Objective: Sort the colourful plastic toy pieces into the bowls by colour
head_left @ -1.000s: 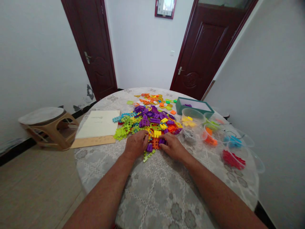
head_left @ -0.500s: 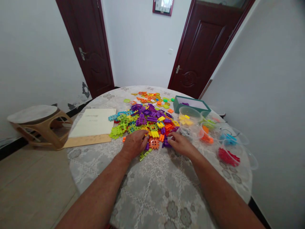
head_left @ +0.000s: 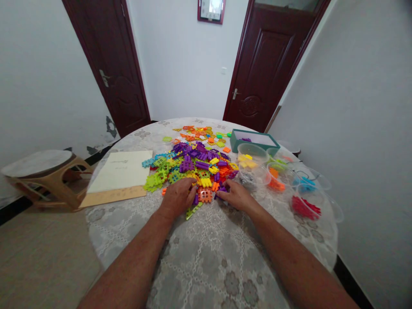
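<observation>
A heap of colourful plastic interlocking building pieces lies mid-table, purple ones on top and green, blue, yellow, orange and red ones around. My left hand is at the heap's near edge, fingers curled inward; what they hold, if anything, is hidden. Beside its fingertips are a purple piece and an orange square lattice piece. A flat green piece lies just in front. My right hand is right of the orange square, thumb and fingers closed on a purple building piece.
Clear plastic tubs stand at the right, holding yellow, orange, blue and red pieces. Behind them is a green box. An open notebook lies left; a stool stands beside the table.
My right hand has moved slightly left, nearer the orange square, its fingers closing in on the purple piece. My left hand stays at the heap's edge. The whole view has shifted a little.
</observation>
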`<state>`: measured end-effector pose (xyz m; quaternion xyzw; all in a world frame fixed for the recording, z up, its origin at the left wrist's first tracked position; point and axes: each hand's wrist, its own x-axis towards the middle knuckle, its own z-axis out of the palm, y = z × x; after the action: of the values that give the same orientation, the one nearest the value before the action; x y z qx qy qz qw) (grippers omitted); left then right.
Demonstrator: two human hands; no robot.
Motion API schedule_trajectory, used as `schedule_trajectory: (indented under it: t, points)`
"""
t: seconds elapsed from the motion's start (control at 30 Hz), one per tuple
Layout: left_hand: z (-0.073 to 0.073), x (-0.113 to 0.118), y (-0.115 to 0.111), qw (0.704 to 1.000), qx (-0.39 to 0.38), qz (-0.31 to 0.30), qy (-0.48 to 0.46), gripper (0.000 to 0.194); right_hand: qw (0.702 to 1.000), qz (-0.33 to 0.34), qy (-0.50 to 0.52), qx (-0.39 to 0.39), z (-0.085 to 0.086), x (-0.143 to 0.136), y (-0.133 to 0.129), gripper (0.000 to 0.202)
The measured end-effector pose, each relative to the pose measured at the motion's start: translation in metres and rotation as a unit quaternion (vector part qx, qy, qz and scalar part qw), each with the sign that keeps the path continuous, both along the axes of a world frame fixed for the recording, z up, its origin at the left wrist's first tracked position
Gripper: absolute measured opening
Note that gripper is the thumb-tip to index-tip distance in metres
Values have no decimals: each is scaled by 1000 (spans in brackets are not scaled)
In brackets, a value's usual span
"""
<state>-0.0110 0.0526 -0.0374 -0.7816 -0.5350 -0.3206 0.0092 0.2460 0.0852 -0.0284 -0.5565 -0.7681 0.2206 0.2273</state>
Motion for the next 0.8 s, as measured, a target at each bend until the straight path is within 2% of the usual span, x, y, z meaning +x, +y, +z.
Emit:
schedule_trajectory:
  t: [0.17,0.37,0.47,0.53,0.6,0.67,0.73,0.8]
  points:
    - [0,-1,1,1000,4,-3,4,22,997,24,50,-47,19,1,-7,21]
    - [-1,-4,2,1000,29,-9,1,21,976,85,157,-124,60,15,-12,18]
    - [-1,-5,3,999,32,-15,1,21,963,100,188,-165,78,26,-4,20]
    - [-1,-6,3,999,33,-11,2,20,960,96,204,-168,87,34,13,22]
    - [-1,-6,3,999,35,-6,2,19,958,64,228,-161,94,40,42,24]
    - [-1,-7,3,999,40,-4,-1,18,956,-11,263,-130,101,45,81,23]
    - [-1,-7,3,999,45,-6,-7,18,948,-107,295,-61,112,48,122,21]
    - [-1,-8,4,999,47,-7,-9,18,938,-156,310,-5,123,51,158,23]
